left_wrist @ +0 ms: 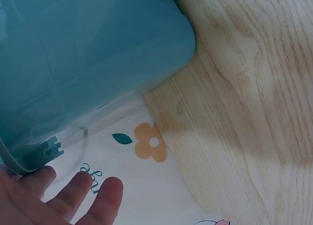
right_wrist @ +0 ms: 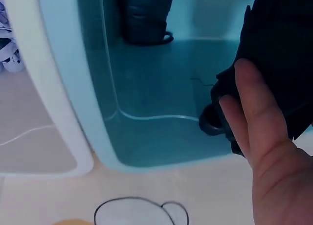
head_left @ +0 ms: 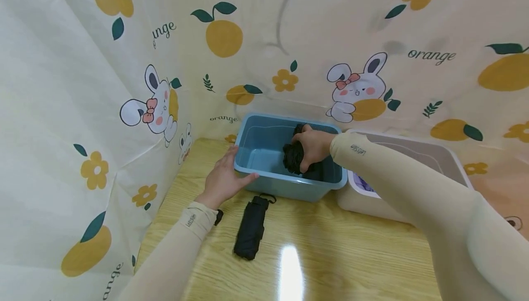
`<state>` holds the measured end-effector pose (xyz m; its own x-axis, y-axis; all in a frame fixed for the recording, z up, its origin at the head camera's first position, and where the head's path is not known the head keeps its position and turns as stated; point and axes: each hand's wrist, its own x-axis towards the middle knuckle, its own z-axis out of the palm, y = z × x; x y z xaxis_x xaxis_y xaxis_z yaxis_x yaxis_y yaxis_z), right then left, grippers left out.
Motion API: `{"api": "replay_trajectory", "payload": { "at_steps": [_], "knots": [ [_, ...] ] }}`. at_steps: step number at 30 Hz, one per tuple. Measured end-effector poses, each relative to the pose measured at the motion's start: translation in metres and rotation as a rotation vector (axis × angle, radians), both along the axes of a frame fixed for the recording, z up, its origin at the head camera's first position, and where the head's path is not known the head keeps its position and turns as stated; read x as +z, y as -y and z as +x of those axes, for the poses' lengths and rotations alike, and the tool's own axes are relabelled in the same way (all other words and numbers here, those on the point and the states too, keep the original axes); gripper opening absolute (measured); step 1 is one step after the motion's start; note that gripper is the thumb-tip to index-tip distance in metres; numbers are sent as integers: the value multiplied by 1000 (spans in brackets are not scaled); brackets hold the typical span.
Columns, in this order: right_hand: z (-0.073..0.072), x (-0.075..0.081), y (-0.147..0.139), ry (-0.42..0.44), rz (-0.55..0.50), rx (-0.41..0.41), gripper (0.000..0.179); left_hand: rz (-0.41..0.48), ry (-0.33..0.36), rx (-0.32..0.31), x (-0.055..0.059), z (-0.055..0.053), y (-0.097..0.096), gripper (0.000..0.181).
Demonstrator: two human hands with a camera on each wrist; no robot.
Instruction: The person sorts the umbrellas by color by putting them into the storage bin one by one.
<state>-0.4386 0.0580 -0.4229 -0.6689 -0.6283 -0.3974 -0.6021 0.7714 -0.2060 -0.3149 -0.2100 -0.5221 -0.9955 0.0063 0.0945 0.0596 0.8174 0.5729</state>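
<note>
A folded black umbrella (head_left: 293, 158) is gripped by my right hand (head_left: 315, 147), inside the light blue plastic bin (head_left: 285, 187). In the right wrist view, the fingers lie along the dark fabric of this umbrella (right_wrist: 274, 49). A second black umbrella (right_wrist: 146, 17) with a small loop lies on the bin's floor, by the wall nearest the neighbouring bin. My left hand (head_left: 223, 177) rests at the bin's front left corner, fingers extended and touching the rim. On the table in front of the bin lies another folded black umbrella (head_left: 251, 227), its strap towards the bin.
To the right stands a pale bin (head_left: 384, 204), partly behind my right arm, with something purple (head_left: 363, 183) inside. A small black thing (head_left: 219, 217) shows beside my left wrist. Printed cloth (head_left: 264, 39) hangs behind and left of the wooden table (head_left: 330, 255).
</note>
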Motion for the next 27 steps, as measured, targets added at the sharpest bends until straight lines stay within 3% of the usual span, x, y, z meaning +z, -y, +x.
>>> {"api": "replay_trajectory", "payload": {
  "at_steps": [20,27],
  "knots": [
    [-15,-42,7,85,81,45,87,-40,-11,6,1,-1,1,105],
    [-20,-67,15,108,114,26,89,-43,-7,6,0,-1,1,105]
  ]
}}
